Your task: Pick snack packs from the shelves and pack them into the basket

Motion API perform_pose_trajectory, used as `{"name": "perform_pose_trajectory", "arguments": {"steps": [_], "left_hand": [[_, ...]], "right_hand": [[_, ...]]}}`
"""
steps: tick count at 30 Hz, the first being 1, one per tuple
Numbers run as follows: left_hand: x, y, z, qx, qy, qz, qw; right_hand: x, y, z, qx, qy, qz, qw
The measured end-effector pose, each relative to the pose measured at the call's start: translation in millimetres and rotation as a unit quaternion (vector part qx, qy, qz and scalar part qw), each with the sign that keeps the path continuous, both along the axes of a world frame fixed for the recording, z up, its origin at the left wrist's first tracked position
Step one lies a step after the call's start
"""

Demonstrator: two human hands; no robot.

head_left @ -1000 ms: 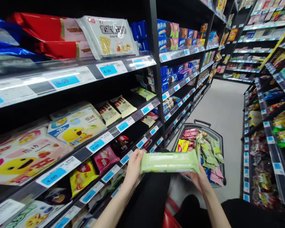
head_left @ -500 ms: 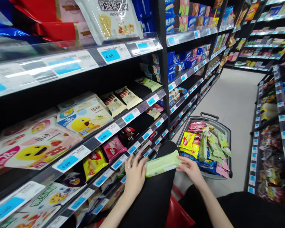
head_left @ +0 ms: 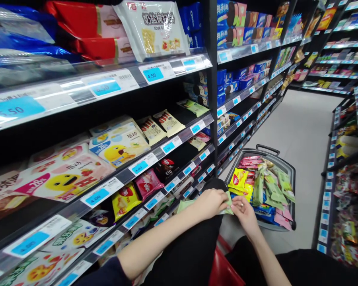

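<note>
A long pale green snack packet (head_left: 183,205) lies low over my black-clad knee, mostly covered by my hands. My left hand (head_left: 210,201) is curled over its middle with the knuckles up. My right hand (head_left: 245,215) pinches the packet's right end (head_left: 228,202); a ring shows on one finger. Both hands sit just left of a grey basket (head_left: 289,167) heaped with snack packets in yellow, green, pink and blue.
Black shelves with blue price tags run along my left, holding biscuit packs (head_left: 119,145) and small bags (head_left: 125,200). More shelving (head_left: 346,167) lines the right. A pale aisle floor (head_left: 298,127) stretches ahead past the basket. Something red (head_left: 223,272) sits between my knees.
The green packet has come down from chest height to my knee. My left hand moved from its left end onto its middle, and the view swung slightly left.
</note>
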State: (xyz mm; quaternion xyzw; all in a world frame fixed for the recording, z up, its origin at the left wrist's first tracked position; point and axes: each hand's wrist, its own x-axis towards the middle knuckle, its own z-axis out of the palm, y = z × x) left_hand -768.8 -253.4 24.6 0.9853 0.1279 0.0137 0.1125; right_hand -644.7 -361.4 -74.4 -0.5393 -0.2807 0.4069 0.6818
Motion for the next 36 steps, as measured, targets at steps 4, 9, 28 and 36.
{"name": "perform_pose_trajectory", "arguments": {"steps": [4,9,28,36], "left_hand": [[8.4,0.6,5.3,0.086,0.048,-0.050,0.994],[9.8,-0.2,2.0,0.201,0.039,-0.160,0.966],[-23.3,-1.4,-28.1,0.159,0.016,-0.068,0.985],[-31.9,4.9,-25.6,0.130,0.047,0.036,0.990]], "right_hand": [[2.8,-1.6,-0.1,-0.002,-0.006,0.007,1.000],[7.1,-0.1,3.9,-0.010,-0.017,0.008,1.000],[9.9,0.9,-15.6,-0.060,-0.171,-0.023,0.983],[10.0,3.8,-23.0,-0.058,-0.173,-0.014,0.983]]}}
